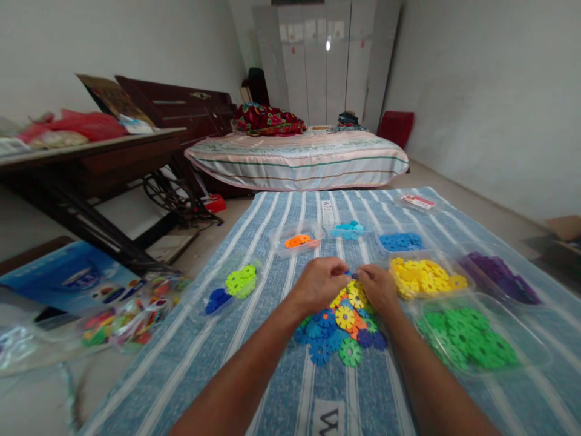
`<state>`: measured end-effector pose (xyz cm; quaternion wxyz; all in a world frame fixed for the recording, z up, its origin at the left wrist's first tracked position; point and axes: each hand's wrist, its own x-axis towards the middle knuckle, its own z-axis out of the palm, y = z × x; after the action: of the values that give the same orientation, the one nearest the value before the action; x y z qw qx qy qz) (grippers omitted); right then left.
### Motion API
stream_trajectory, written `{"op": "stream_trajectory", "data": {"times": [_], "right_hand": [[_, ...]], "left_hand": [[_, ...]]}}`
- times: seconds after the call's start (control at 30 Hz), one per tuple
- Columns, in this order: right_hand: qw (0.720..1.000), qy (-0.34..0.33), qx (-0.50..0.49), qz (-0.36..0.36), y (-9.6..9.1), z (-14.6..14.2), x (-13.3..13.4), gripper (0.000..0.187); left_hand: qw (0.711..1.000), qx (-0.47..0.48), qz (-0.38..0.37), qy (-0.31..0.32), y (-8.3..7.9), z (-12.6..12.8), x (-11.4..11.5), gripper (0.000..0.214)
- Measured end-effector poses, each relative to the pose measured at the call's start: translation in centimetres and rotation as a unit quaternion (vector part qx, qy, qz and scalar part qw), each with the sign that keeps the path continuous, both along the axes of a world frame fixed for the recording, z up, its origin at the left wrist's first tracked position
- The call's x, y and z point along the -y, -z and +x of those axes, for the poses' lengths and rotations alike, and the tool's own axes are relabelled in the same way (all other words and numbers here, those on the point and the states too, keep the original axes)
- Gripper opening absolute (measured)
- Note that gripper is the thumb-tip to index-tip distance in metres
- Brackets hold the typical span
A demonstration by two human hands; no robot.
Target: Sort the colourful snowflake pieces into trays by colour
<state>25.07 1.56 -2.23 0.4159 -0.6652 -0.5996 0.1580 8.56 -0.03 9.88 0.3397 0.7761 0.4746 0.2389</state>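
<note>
My left hand (319, 283) and my right hand (379, 288) meet over a pile of mixed plastic snowflake discs (340, 330) on a blue striped cloth (281, 242). Both hands are closed in a pinch, fingertips touching around a small blue disc (353, 275) held between them. The pile holds yellow, blue, green, orange and purple discs and lies just below my hands.
Clear trays ring the pile: green discs (472, 342), yellow (424, 275), purple (499, 275), dark blue (402, 241), light blue (347, 230), orange (298, 241), lime and blue (231, 287). A bag of discs (127, 315) lies left. A sewing table (91, 157) and bed (299, 157) stand behind.
</note>
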Motion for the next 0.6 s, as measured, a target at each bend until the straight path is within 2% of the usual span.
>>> {"op": "stream_trajectory", "data": {"times": [0.13, 0.23, 0.4, 0.5, 0.6], "right_hand": [[1.0, 0.003, 0.01, -0.004, -0.1, 0.1, 0.0, 0.033], [1.0, -0.003, 0.01, 0.002, 0.0, 0.1, 0.1, 0.033], [1.0, -0.006, 0.01, 0.005, 0.1, 0.2, 0.2, 0.033], [1.0, -0.001, 0.011, 0.006, 0.2, 0.2, 0.2, 0.034], [1.0, -0.006, 0.009, 0.002, 0.1, 0.2, 0.2, 0.035]], "left_hand": [[0.988, -0.131, -0.011, -0.079, 1.5, -6.2, 1.4, 0.016], [0.974, -0.19, -0.018, -0.124, 2.9, -8.4, 2.9, 0.015], [0.957, -0.246, -0.011, -0.152, 4.5, -8.5, 4.4, 0.016], [0.951, -0.27, -0.012, -0.152, 4.6, -7.9, 4.5, 0.015], [0.954, -0.254, -0.041, -0.153, 4.7, -7.6, 4.3, 0.014]]}}
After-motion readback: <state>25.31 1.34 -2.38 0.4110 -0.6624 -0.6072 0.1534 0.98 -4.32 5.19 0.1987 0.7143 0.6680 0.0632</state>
